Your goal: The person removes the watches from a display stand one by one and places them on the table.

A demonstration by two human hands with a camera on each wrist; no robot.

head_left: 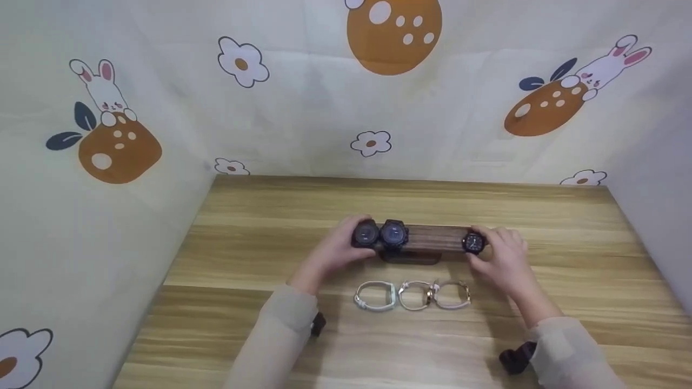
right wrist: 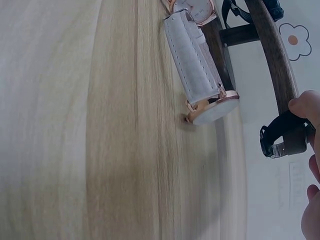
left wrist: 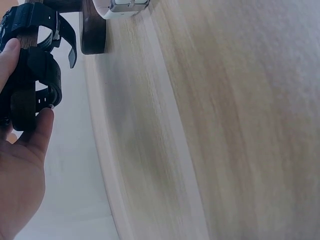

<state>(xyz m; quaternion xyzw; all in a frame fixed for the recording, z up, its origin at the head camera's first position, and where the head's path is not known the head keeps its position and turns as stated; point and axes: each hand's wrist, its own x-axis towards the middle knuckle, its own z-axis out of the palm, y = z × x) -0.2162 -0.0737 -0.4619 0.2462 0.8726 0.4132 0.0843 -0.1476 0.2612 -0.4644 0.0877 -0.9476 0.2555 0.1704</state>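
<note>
A dark wooden watch stand (head_left: 435, 239) carries three black watches on its bar. My left hand (head_left: 343, 246) holds the outermost watch (head_left: 365, 234) at the bar's left end, thumb and fingers around it. Beside that one sits a second black watch (head_left: 394, 233), its strap end hanging loose in the left wrist view. At the other end, my right hand (head_left: 507, 260) pinches a smaller black watch (head_left: 474, 242); its buckled strap (right wrist: 282, 127) loops around the bar. In front of the stand lie a pale mint watch (head_left: 393, 296) and two light-strapped watches with rose-gold cases (head_left: 430, 296) (right wrist: 216, 109).
The wood-grain table (head_left: 243, 243) is enclosed by pale cloth walls (head_left: 303, 108) printed with rabbits, oranges and flowers. Black wrist-camera mounts stick out by the left sleeve (head_left: 281, 324) and the right sleeve (head_left: 573, 351). The stand's base (head_left: 416, 259) rises behind the three loose watches.
</note>
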